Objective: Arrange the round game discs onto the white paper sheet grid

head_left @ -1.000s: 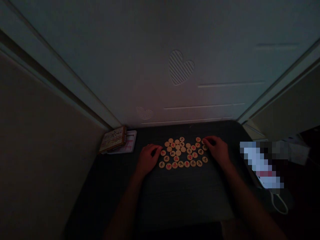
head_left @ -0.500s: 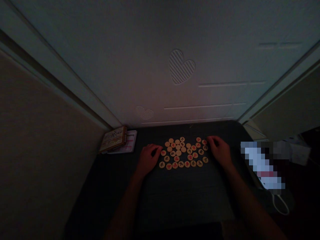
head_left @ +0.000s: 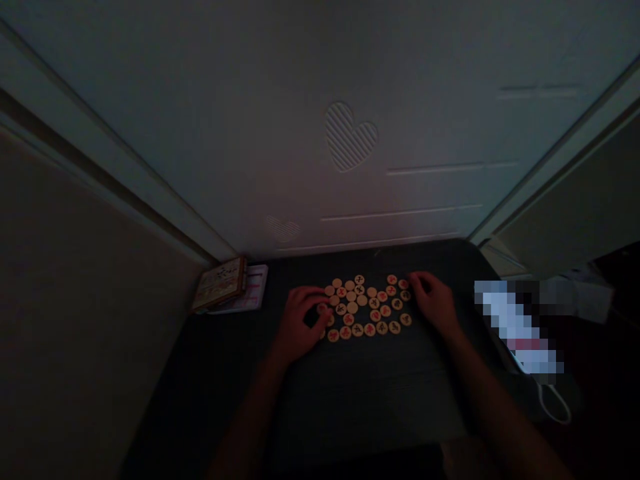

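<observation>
Round wooden Chinese chess pieces [head_left: 357,330] lie on a dark table, several with red or black characters and others blank on top. At the left end of the group, my left hand [head_left: 299,323] is open, its fingers and thumb apart around a few pieces, partly hiding them. One piece [head_left: 321,309] shows between the thumb and fingers. On the right side, my right hand [head_left: 436,300] has its fingers curled and fingertips together at the edge of a red-marked piece [head_left: 403,285] in the upper right corner of the group.
A wooden box with a patterned lid [head_left: 220,283] lies on a white-and-pink item [head_left: 257,287] at the table's back left. A white panel with hearts [head_left: 350,137] rises behind the table [head_left: 365,393]. To the right are a blurred-out bright object [head_left: 520,327] and a white cord loop [head_left: 555,407].
My left hand has spread from a pinch beside the leftmost pieces and reached over them. My right hand stays by the same corner piece. The view has shifted slightly.
</observation>
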`<state>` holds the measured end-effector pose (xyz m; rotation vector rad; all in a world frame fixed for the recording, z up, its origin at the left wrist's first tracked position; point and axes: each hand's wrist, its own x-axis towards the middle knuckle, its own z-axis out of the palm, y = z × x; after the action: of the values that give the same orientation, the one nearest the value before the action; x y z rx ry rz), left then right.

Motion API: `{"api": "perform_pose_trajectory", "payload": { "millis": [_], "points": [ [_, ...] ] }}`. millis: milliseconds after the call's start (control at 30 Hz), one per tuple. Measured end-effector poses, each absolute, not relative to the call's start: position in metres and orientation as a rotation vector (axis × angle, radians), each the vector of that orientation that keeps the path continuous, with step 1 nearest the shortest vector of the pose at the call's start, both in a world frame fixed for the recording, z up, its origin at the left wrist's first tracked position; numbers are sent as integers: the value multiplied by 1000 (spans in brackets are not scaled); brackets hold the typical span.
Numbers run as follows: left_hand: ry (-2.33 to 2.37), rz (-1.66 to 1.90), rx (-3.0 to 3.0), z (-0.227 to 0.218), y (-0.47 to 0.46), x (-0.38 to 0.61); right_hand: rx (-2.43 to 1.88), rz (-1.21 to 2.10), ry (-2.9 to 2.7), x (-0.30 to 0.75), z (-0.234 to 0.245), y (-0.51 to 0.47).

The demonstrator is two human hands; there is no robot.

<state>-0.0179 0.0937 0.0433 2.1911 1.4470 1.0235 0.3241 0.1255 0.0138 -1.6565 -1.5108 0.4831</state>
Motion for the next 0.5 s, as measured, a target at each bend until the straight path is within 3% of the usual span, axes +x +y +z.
{"api": "perform_pose_trajectory", "payload": {
  "millis": [500],
  "points": [
    [1296, 804, 2309, 44, 84, 4, -1660, 489, -1514, 325, 11, 126]
  ]
}}
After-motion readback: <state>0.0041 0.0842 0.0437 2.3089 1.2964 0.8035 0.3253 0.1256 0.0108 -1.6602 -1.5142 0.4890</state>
